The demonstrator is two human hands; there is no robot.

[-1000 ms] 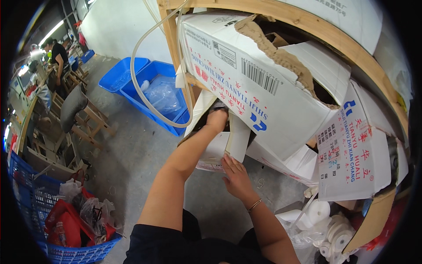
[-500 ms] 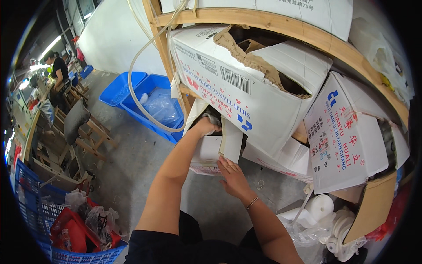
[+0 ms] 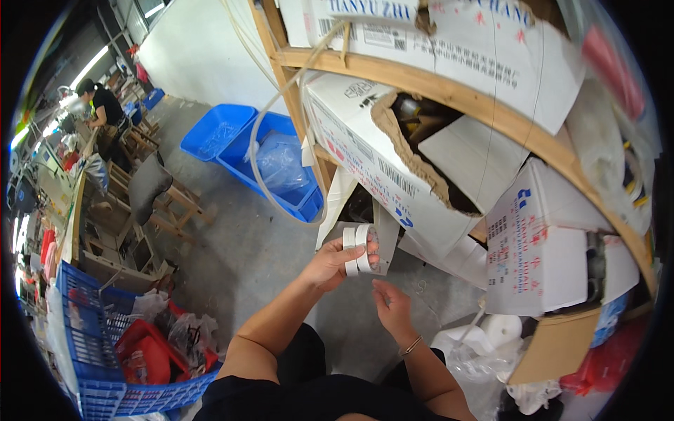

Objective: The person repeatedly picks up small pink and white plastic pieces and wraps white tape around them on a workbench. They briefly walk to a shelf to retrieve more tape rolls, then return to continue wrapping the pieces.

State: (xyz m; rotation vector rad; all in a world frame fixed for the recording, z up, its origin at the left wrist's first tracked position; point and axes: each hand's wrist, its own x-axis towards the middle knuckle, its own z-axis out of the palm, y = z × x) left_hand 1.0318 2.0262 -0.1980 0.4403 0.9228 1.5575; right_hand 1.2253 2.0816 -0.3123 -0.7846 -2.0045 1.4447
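Note:
Two white rolls of tape (image 3: pixel 359 251), side by side, are held in my left hand (image 3: pixel 332 262), its fingers through and around them. My right hand (image 3: pixel 394 310) is just to the right and nearer to me, loosely curled with its thumb apart; nothing shows in it. Just beyond the rolls stands a small white carton (image 3: pixel 387 231) with raised flaps and a dark inside. Its contents are hard to make out.
A large torn white carton (image 3: pixel 361 133) sits on the wooden shelf (image 3: pixel 414 78). Blue bins (image 3: pixel 226 121) stand beyond at left, and a blue crate (image 3: pixel 95 337) with red trays is near left. Another carton (image 3: pixel 537 245) and white rolls (image 3: pixel 502 328) lie at right. A person (image 3: pixel 107 112) works far left.
My left hand has come out of the small carton with the tape rolls. My right hand has let go of the carton's flap and drawn back toward me. The view has shifted.

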